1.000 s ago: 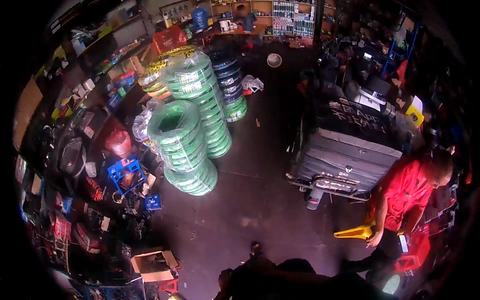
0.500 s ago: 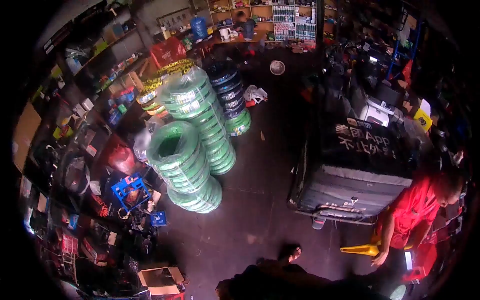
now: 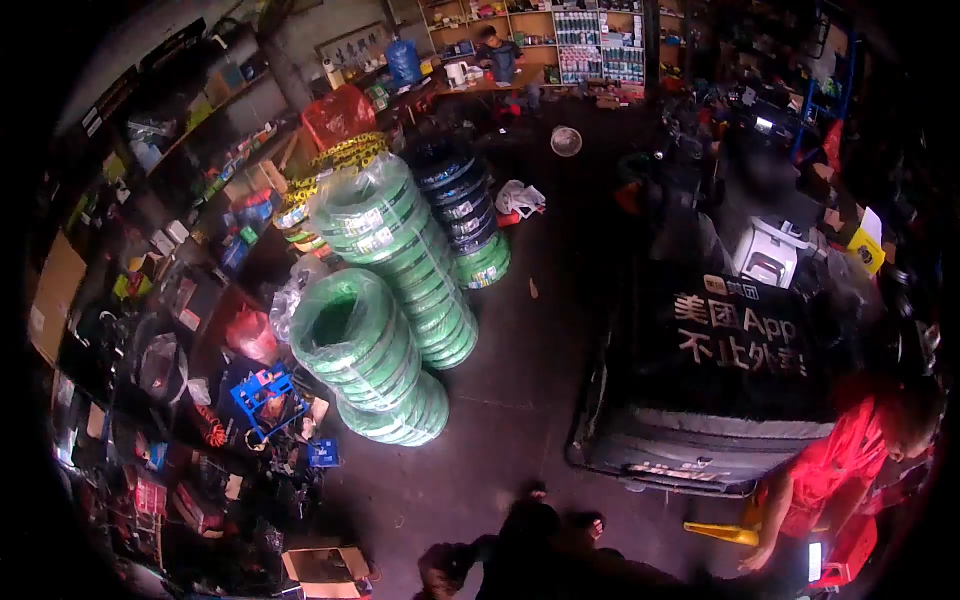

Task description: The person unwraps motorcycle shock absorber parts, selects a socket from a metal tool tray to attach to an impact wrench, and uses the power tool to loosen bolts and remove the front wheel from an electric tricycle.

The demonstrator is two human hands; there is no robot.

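Observation:
Dark shapes of my own body fill the bottom centre. A dim brownish form at their left edge looks like my left hand (image 3: 446, 571); its fingers are lost in shadow, and nothing can be made out in it. My right hand cannot be seen. The toes of a foot (image 3: 596, 526) show beside the dark clothing. To the right, a person in a red shirt (image 3: 825, 470) bends beside a black delivery box (image 3: 740, 345) with white lettering. A lit phone (image 3: 815, 561) is near that person's hands, and a yellow object (image 3: 722, 533) lies close by.
Wrapped green tyres (image 3: 350, 340) stand in stacks at left centre, beside dark tyres (image 3: 462, 205). Crowded shelves and a blue frame (image 3: 268, 400) are on the left. An open carton (image 3: 325, 572) lies at the lower left. Another person (image 3: 497, 55) is at the back desk.
The view has tilted and shifted, so tyres and box appear lower. A foot's toes now show by the dark clothing. The person in red remains bent, one arm reaching down.

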